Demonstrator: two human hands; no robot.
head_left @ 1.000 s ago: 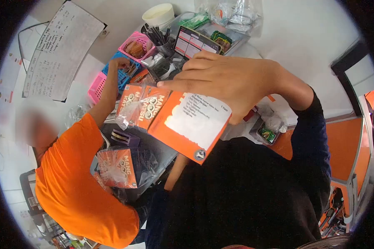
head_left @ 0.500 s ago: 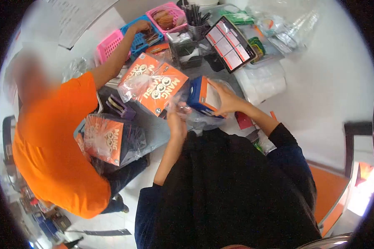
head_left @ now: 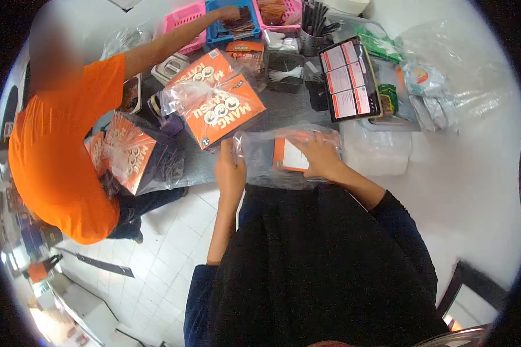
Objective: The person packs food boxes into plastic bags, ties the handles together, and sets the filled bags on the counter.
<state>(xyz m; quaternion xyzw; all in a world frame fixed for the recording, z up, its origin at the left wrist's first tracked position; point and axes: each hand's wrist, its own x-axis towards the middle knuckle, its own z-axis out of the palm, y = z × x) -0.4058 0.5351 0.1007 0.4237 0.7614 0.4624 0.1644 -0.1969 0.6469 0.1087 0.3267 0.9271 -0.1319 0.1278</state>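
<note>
My left hand [head_left: 231, 170] pinches the edge of a clear plastic bag [head_left: 256, 149] at the near side of the table. Inside the bag's mouth, my right hand [head_left: 321, 156] grips an orange box [head_left: 279, 151] with a white panel on top; its lower sides are hidden by the bag and hand. Just beyond my left hand stand large orange printed boxes [head_left: 243, 99] wrapped in clear plastic. Another bagged orange box [head_left: 136, 156] sits farther left, near the co-worker.
A co-worker in an orange shirt [head_left: 63, 150] reaches into a blue basket [head_left: 220, 36] between pink baskets. A tablet [head_left: 350, 78], a black tray [head_left: 285, 72] and a metal cup of black utensils [head_left: 311, 41] stand at the back. Plastic packs [head_left: 382, 144] lie right.
My right hand has lowered the box into the clear bag, turning it so its white panel faces up. My left hand has moved left and holds the bag's edge. The camera view has shifted.
</note>
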